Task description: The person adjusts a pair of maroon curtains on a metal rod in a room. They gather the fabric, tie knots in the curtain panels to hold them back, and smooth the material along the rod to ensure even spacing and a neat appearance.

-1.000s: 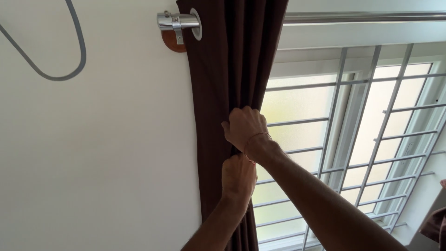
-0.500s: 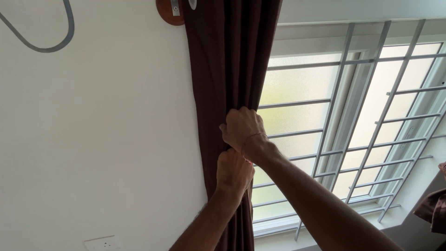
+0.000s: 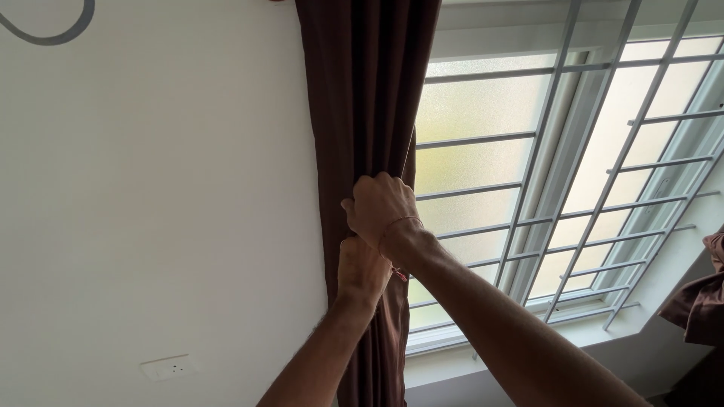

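A dark brown curtain (image 3: 362, 90) hangs gathered in folds at the left side of a window. My right hand (image 3: 379, 207) is closed around the bunched folds at mid height, with a thin red thread around its wrist. Just below it, my left hand (image 3: 362, 270) also grips the gathered cloth. The two hands touch one another. The curtain rod is out of view above the frame.
A frosted window with a white metal grille (image 3: 558, 173) fills the right side. A white wall (image 3: 151, 211) lies to the left, with a white socket plate (image 3: 164, 368) low down and a grey cable (image 3: 45, 34) at top left. Another piece of brown curtain (image 3: 705, 301) hangs at the right edge.
The view has tilted downward, so the rod bracket has slid out of the top of the frame. Both hands keep their grip on the curtain at about the same place.
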